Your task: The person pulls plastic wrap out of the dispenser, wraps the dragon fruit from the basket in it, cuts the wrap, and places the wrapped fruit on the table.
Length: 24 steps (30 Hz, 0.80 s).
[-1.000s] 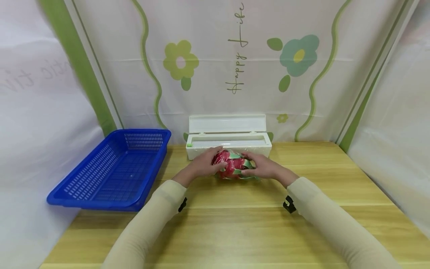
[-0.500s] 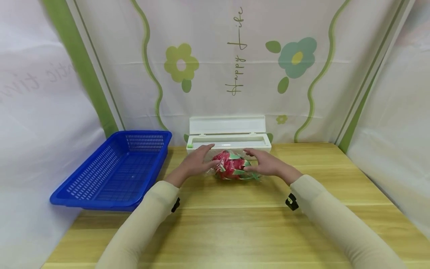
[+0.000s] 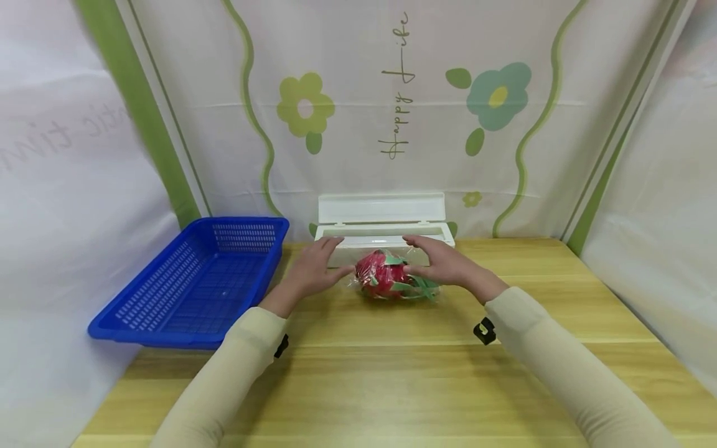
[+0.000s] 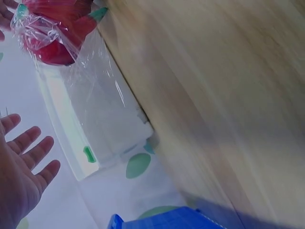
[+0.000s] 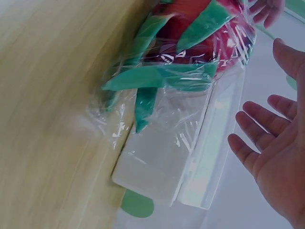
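A dragon fruit [image 3: 379, 277] with red skin and green scales rests on the wooden table, wrapped in clear cling film [image 5: 119, 129] that bunches loosely past its ends. To its left, my left hand [image 3: 307, 269] hovers with fingers spread, holding nothing. On the other side my right hand [image 3: 448, 266] is held out with its fingers extended, its thumb overlapping the fruit in the head view; the right wrist view shows it apart from the fruit. Just behind stands a white cling film box [image 3: 382, 209], its lid raised. A green slider [image 4: 89, 154] shows on the box's edge.
A blue plastic basket [image 3: 246, 311] with slotted sides stands at the left of the wooden table [image 3: 386, 379]. Behind the box hangs a printed curtain [image 3: 358, 155], and more fabric encloses both sides.
Both hands held the wrapped dragon fruit a second ago and have let go. The left hand moved farther left; the right spread its fingers and drew slightly away. The fruit stays put.
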### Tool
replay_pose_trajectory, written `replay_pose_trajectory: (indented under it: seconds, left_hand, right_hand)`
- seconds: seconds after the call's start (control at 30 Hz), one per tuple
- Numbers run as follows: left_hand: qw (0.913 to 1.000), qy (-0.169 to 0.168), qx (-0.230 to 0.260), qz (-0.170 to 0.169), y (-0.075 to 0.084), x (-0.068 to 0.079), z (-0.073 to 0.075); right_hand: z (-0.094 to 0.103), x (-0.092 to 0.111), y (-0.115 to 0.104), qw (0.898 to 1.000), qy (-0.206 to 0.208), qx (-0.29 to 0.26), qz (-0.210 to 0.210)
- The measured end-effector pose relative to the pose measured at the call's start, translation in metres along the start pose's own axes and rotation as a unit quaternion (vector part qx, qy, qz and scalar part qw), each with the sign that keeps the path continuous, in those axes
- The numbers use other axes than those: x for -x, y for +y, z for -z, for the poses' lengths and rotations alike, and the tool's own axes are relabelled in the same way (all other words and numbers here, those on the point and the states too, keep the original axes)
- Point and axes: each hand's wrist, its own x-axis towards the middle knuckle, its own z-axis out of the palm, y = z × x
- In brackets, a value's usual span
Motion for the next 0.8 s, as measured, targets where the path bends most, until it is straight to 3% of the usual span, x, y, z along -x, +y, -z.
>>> replay_pose_trajectory:
  seconds: [0.13, 0.5, 0.63, 0.8]
  left_hand:
    - [0.9997, 0.025, -0.008, 0.002, -0.005, 0.004, 0.003]
    - [0.9984, 0.039, -0.022, 0.035, -0.008, 0.007, 0.004]
    - [0.9966, 0.050, -0.037, 0.055, -0.009, 0.006, 0.002]
    - [0.9940, 0.051, -0.043, 0.087, -0.010, 0.007, -0.002]
  right_hand:
    - [0.000, -0.004, -0.009, 1.000, 0.000, 0.022, 0.008]
    - [-0.006, -0.020, -0.028, 0.993, 0.026, 0.097, 0.063]
    - [-0.011, -0.026, -0.031, 0.985, 0.049, 0.130, 0.098]
    - [-0.019, -0.034, -0.033, 0.969, 0.081, 0.178, 0.153]
